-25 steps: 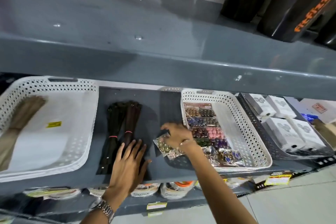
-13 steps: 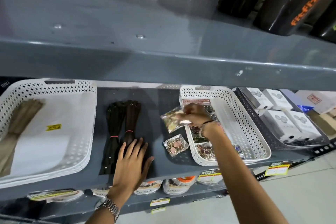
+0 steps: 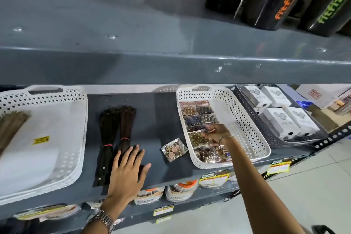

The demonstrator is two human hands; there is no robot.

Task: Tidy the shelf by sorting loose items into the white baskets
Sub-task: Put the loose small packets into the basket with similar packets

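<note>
Overhead, we see a grey steel shelf (image 3: pixel 155 125) w/ two white perforated baskets on it. At far left sits the larger white basket (image 3: pixel 76 138), holding brownish bundles at its left edge. The smaller white basket (image 3: pixel 247 129) stands right of centre, its left side filled w/ clear packets of metal buttons in gold, dark and copper tones. Just beside it on the right is a dark tray (image 3: pixel 266 129) w/ white boxes. Between the baskets lie two dark zipper bundles (image 3: pixel 115 129), each tied w/ a red band. Our left hand (image 3: pixel 127 175) rests flat, fingers spread apart, on the near end of the bundles, gripping nothing. Our right hand (image 3: pixel 216 133) is inside the smaller basket, fingertips pinched on a button packet (image 3: pixel 209 129). One loose packet of copper buttons (image 3: pixel 173 149) lies on the shelf, just left of that basket.
</note>
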